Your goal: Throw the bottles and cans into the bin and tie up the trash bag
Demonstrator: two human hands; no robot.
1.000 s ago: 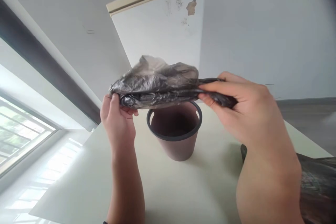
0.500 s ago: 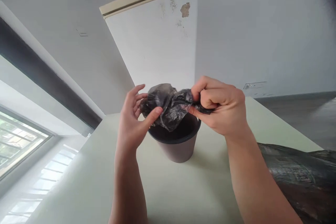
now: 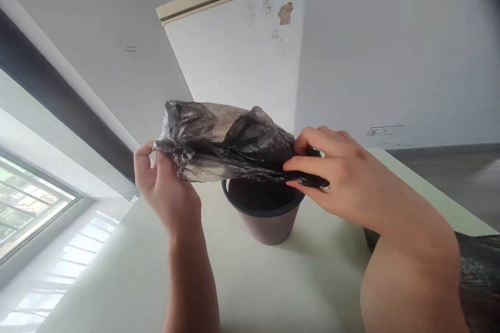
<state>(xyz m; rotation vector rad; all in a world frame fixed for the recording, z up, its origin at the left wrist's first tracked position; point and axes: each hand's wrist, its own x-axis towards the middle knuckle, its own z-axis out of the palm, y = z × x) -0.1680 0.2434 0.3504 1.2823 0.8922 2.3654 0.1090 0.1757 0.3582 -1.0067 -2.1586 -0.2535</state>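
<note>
A thin black plastic garbage bag (image 3: 234,138) is stretched sideways between my hands, crumpled and partly see-through. My left hand (image 3: 167,182) pinches its left end between thumb and fingers. At the other end, my right hand (image 3: 332,171) grips the bunched plastic, with a dark tail poking out past the fingers. Just beneath the bag stands an upright trash can (image 3: 269,223), greyish-pink with a dark rim. The bag covers the back of the rim from view, and the part of the inside that shows is dark.
The can stands on a pale green tabletop (image 3: 265,291). At the right, partly behind my right arm, lies a dark plastic package (image 3: 478,270). Beyond the table's far edge is a white refrigerator (image 3: 238,62), and a window (image 3: 31,203) is at the left.
My left hand has moved left and closed on the bag's end. The bag has gone from a small crumpled bunch to a wide stretched strip. My right hand has shifted its hold.
</note>
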